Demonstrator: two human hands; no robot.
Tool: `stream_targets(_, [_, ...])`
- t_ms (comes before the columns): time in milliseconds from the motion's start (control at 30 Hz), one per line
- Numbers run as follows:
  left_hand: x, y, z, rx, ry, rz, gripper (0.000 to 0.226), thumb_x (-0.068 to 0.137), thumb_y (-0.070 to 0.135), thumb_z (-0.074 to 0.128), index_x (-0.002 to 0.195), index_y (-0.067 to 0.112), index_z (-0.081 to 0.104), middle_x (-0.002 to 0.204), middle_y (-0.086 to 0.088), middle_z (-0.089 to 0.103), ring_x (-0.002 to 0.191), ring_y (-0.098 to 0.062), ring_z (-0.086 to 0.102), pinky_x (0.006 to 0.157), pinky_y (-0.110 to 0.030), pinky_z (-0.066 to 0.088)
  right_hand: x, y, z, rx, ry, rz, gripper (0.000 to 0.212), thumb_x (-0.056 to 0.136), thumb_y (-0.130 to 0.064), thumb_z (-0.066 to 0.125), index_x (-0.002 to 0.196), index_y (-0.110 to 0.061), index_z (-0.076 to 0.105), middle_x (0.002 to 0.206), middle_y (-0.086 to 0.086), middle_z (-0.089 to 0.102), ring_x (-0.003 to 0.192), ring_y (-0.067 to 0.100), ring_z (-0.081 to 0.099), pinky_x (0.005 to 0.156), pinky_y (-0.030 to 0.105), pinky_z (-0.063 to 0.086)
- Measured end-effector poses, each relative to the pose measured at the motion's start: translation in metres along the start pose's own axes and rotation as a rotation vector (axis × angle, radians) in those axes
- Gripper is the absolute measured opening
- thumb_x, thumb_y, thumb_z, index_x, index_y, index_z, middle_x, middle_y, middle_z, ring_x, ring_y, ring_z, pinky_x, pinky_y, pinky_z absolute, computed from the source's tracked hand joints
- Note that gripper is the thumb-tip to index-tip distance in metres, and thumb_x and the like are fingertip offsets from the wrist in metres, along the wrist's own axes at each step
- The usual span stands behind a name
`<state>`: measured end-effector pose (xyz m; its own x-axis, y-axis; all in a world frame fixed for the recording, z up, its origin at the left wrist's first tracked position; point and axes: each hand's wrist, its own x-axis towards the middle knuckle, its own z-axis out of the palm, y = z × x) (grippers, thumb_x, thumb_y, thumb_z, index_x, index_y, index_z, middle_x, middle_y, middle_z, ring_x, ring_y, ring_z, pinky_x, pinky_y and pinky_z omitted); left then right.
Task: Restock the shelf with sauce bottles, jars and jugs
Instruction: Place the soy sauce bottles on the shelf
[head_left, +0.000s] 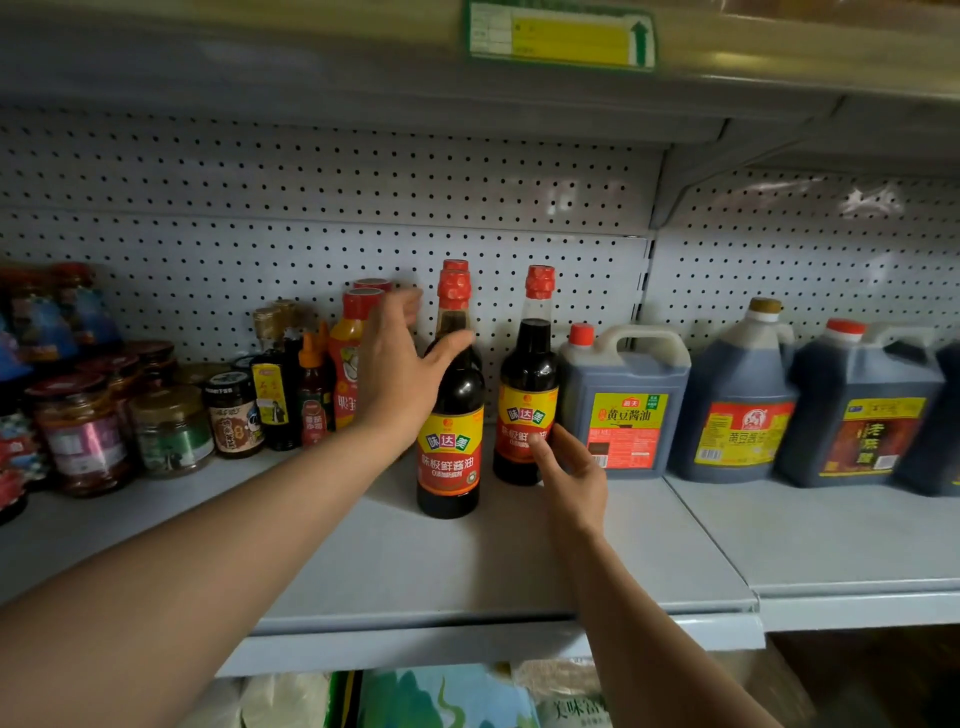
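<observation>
1. Bagged goods (467, 696) show below the shelf lip (519, 608), nearest the lens, under two bare forearms reaching up and in.
2. Right hand (569, 470) — fingers loosely spread, tips touching the label of the right soy sauce bottle (527, 395), not curled round it.
3. Left hand (402, 364) is spread wide beside the front soy sauce bottle (451, 415), thumb across its shoulder; whether the fingers touch the orange squeeze bottle (347, 358) behind cannot be told.
4. Both soy bottles stand upright mid-shelf, a third red cap (456, 266) showing just behind the front one.
5. Restocking looks well along: jars (83, 431) crowd the left, small bottles beside them, jugs (626, 400) line the right. Left to do, seemingly, is squaring up this middle group and filling the row.
6. Room to move — bare shelf in front of the bottles to the lip, and a narrow gap between the two; the right bottle stands just beside the nearest jug, the pegboard (311, 208) close behind.
</observation>
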<state>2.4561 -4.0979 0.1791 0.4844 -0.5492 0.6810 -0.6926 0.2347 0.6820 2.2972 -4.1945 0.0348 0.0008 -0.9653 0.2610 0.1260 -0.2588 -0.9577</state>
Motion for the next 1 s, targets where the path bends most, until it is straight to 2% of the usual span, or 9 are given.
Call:
stream_targets(67, [-0.006, 0.020, 0.006, -0.001, -0.004, 0.165, 0.053, 0.085, 0.040, 0.072, 0.126, 0.015, 0.051, 0.116, 0.001, 0.058, 0.100, -0.010, 0.057, 0.083, -0.019, 0.050, 0.000, 0.001, 0.000, 0.011, 0.001, -0.004, 0.048, 0.086, -0.035, 0.078, 0.131, -0.020, 0.067, 0.118, -0.008, 0.073, 0.109, 0.003, 0.067, 0.100, 0.032, 0.054])
stream_targets(133, [-0.005, 0.032, 0.022, -0.026, -0.131, 0.173, 0.045, 0.089, 0.036, 0.068, 0.124, 0.013, 0.054, 0.115, -0.001, 0.061, 0.099, -0.009, 0.059, 0.081, -0.016, 0.051, 0.001, 0.001, 0.001, 0.025, 0.002, 0.003, 0.049, 0.087, -0.035, 0.078, 0.131, -0.019, 0.067, 0.120, -0.006, 0.073, 0.109, 0.002, 0.066, 0.100, 0.031, 0.053])
stream_targets(267, [0.019, 0.038, 0.069, -0.014, -0.290, -0.046, 0.064, 0.094, 0.046, 0.060, 0.145, 0.013, 0.041, 0.146, -0.010, 0.048, 0.131, -0.023, 0.048, 0.104, -0.034, 0.042, 0.003, 0.002, -0.001, 0.019, -0.012, 0.001, 0.051, 0.088, -0.038, 0.076, 0.134, -0.018, 0.065, 0.124, -0.006, 0.071, 0.112, 0.003, 0.065, 0.101, 0.029, 0.052])
stream_targets(367, [0.043, 0.043, 0.094, -0.039, -0.328, -0.271, 0.075, 0.094, 0.054, 0.054, 0.153, 0.015, 0.028, 0.154, -0.009, 0.037, 0.137, -0.028, 0.041, 0.103, -0.036, 0.038, 0.005, 0.005, -0.002, 0.002, -0.023, 0.000, 0.054, 0.088, -0.041, 0.075, 0.136, -0.018, 0.063, 0.128, -0.005, 0.069, 0.117, 0.007, 0.063, 0.103, 0.031, 0.051])
stream_targets(467, [0.060, 0.040, 0.113, -0.023, -0.381, -0.372, 0.068, 0.095, 0.053, 0.053, 0.147, 0.012, 0.037, 0.149, -0.010, 0.043, 0.131, -0.030, 0.045, 0.091, -0.035, 0.041, 0.008, 0.008, -0.003, -0.021, -0.030, -0.003, 0.055, 0.087, -0.044, 0.075, 0.136, -0.021, 0.063, 0.129, -0.006, 0.068, 0.119, 0.006, 0.062, 0.105, 0.036, 0.051])
stream_targets(567, [0.063, 0.032, 0.123, 0.081, -0.373, -0.322, 0.048, 0.097, 0.045, 0.056, 0.131, 0.011, 0.053, 0.133, -0.008, 0.055, 0.117, -0.028, 0.053, 0.080, -0.031, 0.038, 0.008, 0.010, -0.002, -0.021, -0.036, 0.014, 0.056, 0.086, -0.046, 0.075, 0.135, -0.023, 0.063, 0.130, -0.009, 0.068, 0.120, 0.004, 0.061, 0.106, 0.037, 0.051])
stream_targets(733, [0.062, 0.030, 0.121, 0.107, -0.313, -0.302, 0.037, 0.095, 0.036, 0.062, 0.120, 0.011, 0.054, 0.124, -0.010, 0.058, 0.102, -0.025, 0.054, 0.079, -0.032, 0.042, 0.009, 0.011, 0.000, -0.013, -0.061, 0.036, 0.063, 0.083, -0.051, 0.076, 0.137, -0.023, 0.061, 0.134, -0.007, 0.065, 0.124, 0.006, 0.059, 0.108, 0.039, 0.049])
stream_targets(800, [0.062, 0.032, 0.119, 0.124, -0.304, -0.309, 0.036, 0.095, 0.034, 0.062, 0.120, 0.009, 0.053, 0.122, -0.012, 0.057, 0.103, -0.027, 0.055, 0.078, -0.033, 0.042, 0.008, 0.011, 0.001, -0.015, -0.073, 0.032, 0.069, 0.080, -0.057, 0.076, 0.138, -0.023, 0.061, 0.134, -0.008, 0.065, 0.125, 0.005, 0.059, 0.109, 0.040, 0.048])
stream_targets(1000, [0.061, 0.037, 0.114, 0.201, -0.295, -0.310, 0.037, 0.097, 0.030, 0.059, 0.124, 0.006, 0.050, 0.125, -0.013, 0.057, 0.113, -0.032, 0.056, 0.083, -0.035, 0.045, 0.007, 0.009, -0.001, -0.029, -0.125, 0.020, 0.064, 0.084, -0.052, 0.074, 0.138, -0.023, 0.060, 0.135, -0.008, 0.065, 0.124, 0.005, 0.059, 0.108, 0.039, 0.049])
